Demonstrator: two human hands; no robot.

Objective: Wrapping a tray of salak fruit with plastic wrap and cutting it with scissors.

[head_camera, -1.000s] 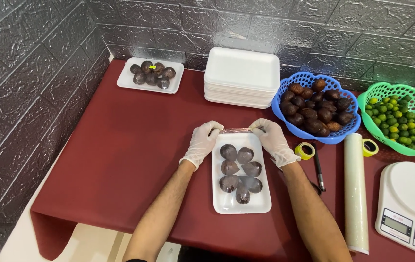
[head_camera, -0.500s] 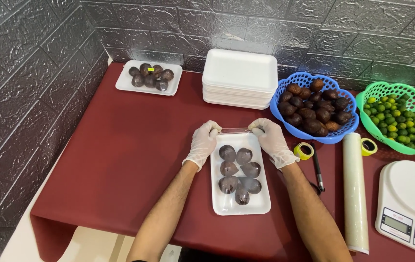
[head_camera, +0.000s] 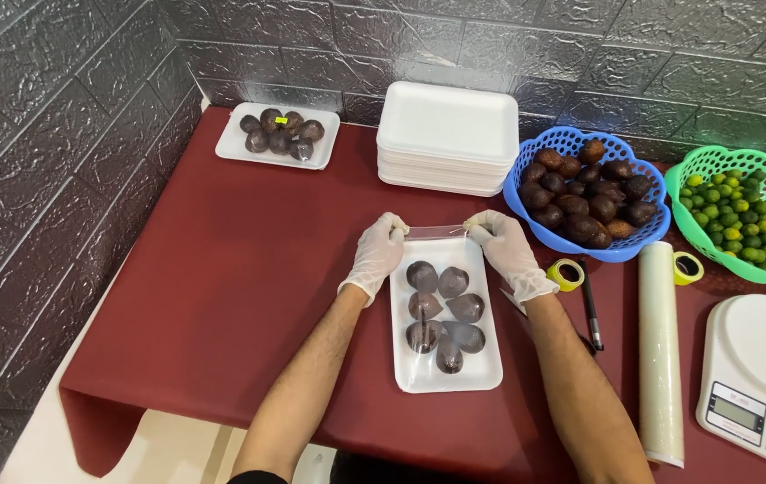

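Here, at nine o'clock of the white foam tray (head_camera: pixel 446 376), the white-gloved left hand (head_camera: pixel 376 254) has its fingers pinched together on the far left corner of the clear plastic film (head_camera: pixel 434 232). The tray itself sits lengthwise at the middle of the dark red tabletop (head_camera: pixel 221 269), with seven dark brown fruits (head_camera: pixel 444 309) packed under the film. At three o'clock of the tray's far end, the white-gloved right hand (head_camera: pixel 501 247) is clamped on the other corner of the film, level with its partner.

To do this well, I judge both hands should pull evenly outward and toward twelve o'clock, keeping the film taut and free of wrinkles, then tuck it under the far rim without tilting the tray.

Further right lie a yellow tape roll (head_camera: pixel 566 274), a black pen (head_camera: pixel 591 307) and a long roll of cling film (head_camera: pixel 662 350).
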